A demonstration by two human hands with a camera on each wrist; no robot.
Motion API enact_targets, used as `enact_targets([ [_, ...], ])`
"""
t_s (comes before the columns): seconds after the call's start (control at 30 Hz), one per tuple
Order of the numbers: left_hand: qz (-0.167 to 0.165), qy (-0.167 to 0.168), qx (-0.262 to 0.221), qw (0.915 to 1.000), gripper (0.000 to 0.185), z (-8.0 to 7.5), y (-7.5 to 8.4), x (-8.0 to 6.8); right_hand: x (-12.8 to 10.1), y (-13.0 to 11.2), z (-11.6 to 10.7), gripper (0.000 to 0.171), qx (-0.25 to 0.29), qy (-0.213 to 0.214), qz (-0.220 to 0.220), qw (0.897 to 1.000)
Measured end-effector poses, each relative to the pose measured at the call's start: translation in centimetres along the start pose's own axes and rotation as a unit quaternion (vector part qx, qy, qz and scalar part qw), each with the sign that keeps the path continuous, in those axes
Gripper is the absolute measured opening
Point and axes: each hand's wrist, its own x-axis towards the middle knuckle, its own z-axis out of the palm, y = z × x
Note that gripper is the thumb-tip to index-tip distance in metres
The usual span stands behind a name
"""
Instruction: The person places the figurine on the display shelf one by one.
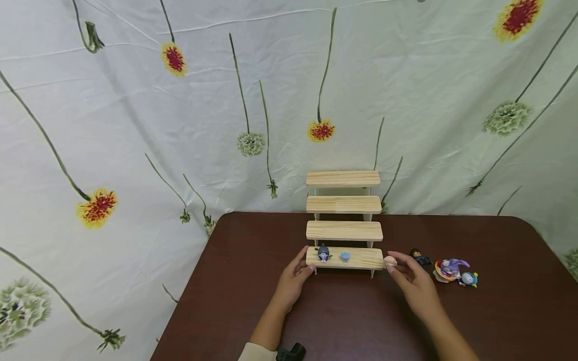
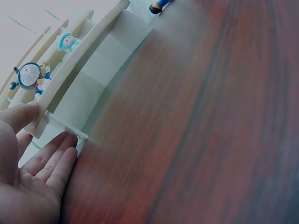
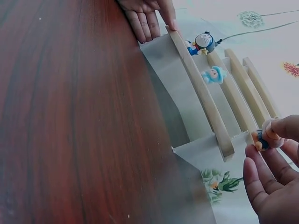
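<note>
Right hand (image 1: 413, 281): pinches small figure (image 1: 390, 261) at rack's right end
Left hand (image 1: 293, 281): open, fingers touching rack (image 1: 361, 258) left end
Bottom step: two figures (image 1: 323, 253)

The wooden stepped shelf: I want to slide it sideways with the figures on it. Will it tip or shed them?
The wooden stepped shelf looks light, thin-legged and tall, so it may tip if pushed high up. The left hand touches its lowest step. The round-headed blue figure and small light-blue figure stand loose and would probably topple.
</note>
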Motion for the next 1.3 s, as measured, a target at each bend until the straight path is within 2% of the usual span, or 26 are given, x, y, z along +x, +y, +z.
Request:
enact_targets([
  [0.17,0.000,-0.001,-0.001,1.0000,0.066,0.1,0.0,0.0,0.4,0.0,0.4,0.040,-0.010,-0.004,0.007,1.000],
  [0.43,-0.003,-0.004,0.003,1.0000,0.065,0.0,0.0,-0.1,0.6,-0.5,1.5,0.037,0.041,-0.003,-0.004,0.999],
  [0.7,0.001,-0.006,-0.007,1.0000,0.065,0.0,-0.1,-0.1,1.4,-0.7,2.4,0.038,-0.008,0.000,0.006,1.000],
  [1.0,0.002,-0.002,-0.005,1.0000,0.066,0.0,0.0,0.1,2.1,-0.6,3.4,0.034,-0.033,0.007,0.000,0.999],
  [1.3,0.000,0.001,0.002,1.0000,0.064,0.0,0.0,-0.1,2.5,-0.3,4.2,0.033,0.010,-0.010,0.001,1.000],
])
